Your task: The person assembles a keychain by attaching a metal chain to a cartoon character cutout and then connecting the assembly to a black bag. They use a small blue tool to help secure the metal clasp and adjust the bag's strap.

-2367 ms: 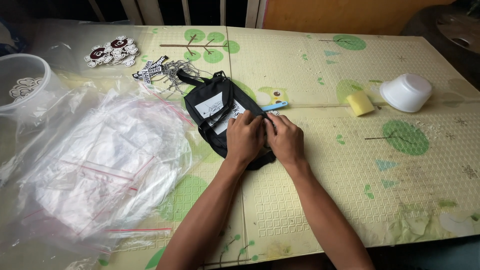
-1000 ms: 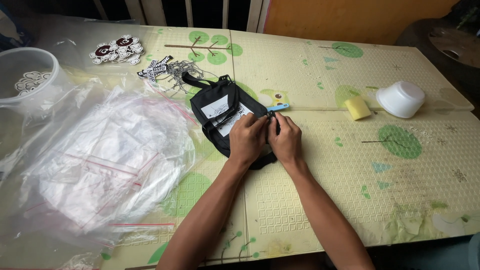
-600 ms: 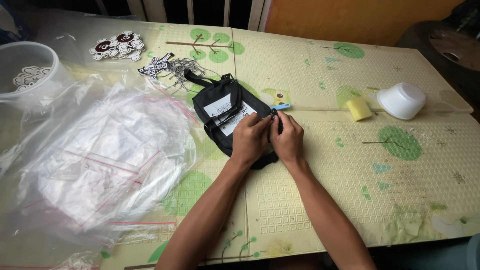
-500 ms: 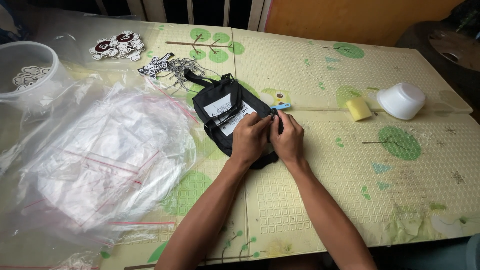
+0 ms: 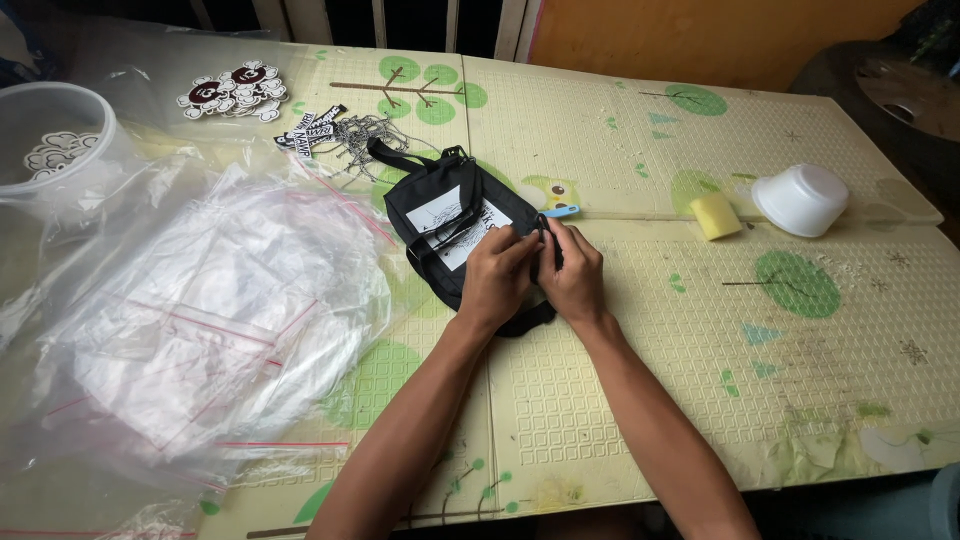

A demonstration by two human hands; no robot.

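Head view: black pouch (image 5: 440,225) with a white label lies at centre frame on the table (image 5: 640,400). Left hand (image 5: 497,277) and right hand (image 5: 572,272) meet at its right edge, fingers pinching a small black part there. Clear plastic bags (image 5: 200,310) fill the left; white bowl (image 5: 802,198) and yellow sponge (image 5: 716,215) sit upper right.

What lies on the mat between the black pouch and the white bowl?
In the head view, between the black pouch and the white bowl lie a small blue clip and a yellow sponge; otherwise bare mat.
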